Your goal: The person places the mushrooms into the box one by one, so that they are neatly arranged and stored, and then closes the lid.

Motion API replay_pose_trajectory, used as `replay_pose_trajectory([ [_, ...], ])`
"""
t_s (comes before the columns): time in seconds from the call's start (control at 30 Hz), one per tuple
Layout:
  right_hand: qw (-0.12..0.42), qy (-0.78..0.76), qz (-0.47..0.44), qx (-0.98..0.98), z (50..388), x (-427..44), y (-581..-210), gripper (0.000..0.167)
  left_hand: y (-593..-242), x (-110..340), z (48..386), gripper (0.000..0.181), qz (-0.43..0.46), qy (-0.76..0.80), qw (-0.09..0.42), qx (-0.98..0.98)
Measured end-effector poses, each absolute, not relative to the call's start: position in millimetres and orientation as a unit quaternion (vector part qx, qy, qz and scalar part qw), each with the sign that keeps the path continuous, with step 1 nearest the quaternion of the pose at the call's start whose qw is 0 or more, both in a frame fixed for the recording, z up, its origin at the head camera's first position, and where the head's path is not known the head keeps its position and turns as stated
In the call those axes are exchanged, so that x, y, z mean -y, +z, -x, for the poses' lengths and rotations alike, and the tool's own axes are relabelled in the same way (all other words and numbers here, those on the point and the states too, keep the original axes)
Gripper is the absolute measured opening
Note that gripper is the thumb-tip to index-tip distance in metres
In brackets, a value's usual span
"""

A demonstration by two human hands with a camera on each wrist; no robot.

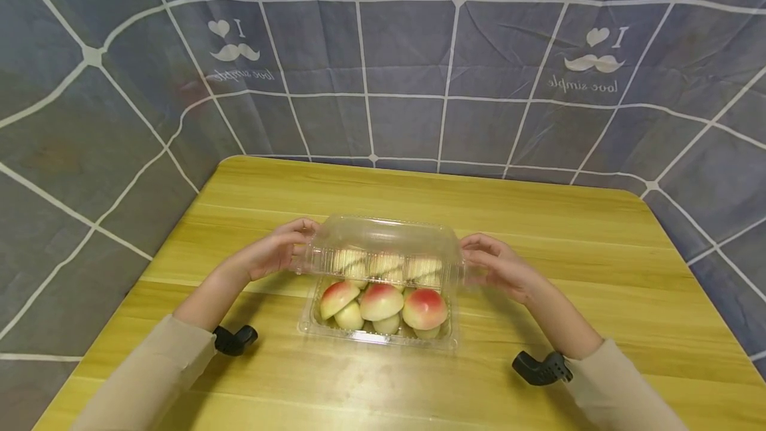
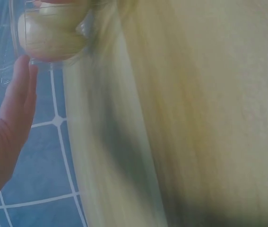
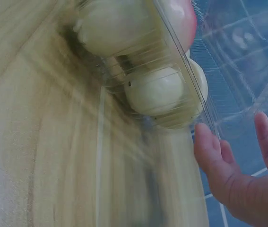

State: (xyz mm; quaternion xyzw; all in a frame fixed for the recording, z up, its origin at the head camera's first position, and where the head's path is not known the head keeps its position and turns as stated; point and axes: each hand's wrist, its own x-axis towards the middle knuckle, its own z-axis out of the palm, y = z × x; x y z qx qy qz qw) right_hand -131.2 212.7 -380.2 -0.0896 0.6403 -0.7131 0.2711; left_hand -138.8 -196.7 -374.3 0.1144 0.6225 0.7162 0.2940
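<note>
A clear plastic clamshell box (image 1: 378, 336) stands on the table, its lid (image 1: 383, 230) raised at an angle over the back half. Inside sit several rounded, peach-like pieces (image 1: 382, 302), red-blushed domes over pale ones; their kind is unclear. At the lid's left side, my left hand (image 1: 278, 251) holds the edge between thumb and fingers; in the left wrist view its fingertips (image 2: 22, 60) meet the plastic. My right hand (image 1: 501, 268) holds the lid's right side likewise. In the right wrist view, its fingers (image 3: 209, 151) reach the box's rim. Clear plastic partly veils some fingertips.
The box rests on a yellow wood-grain table (image 1: 251, 378). A grey-blue curtain (image 1: 401, 52) with white grid lines hangs behind the table and along both sides. Black wrist mounts (image 1: 235, 340) sit at both sleeves.
</note>
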Motion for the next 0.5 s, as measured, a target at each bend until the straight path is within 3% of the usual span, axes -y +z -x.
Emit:
replay_pose_trajectory([
  [0.5, 0.268, -0.721, 0.089, -0.632, 129.1, -210.0, -398.5, 0.034, -390.2, 198.7, 135.9, 0.027, -0.118, 0.672, 0.288, -0.672],
])
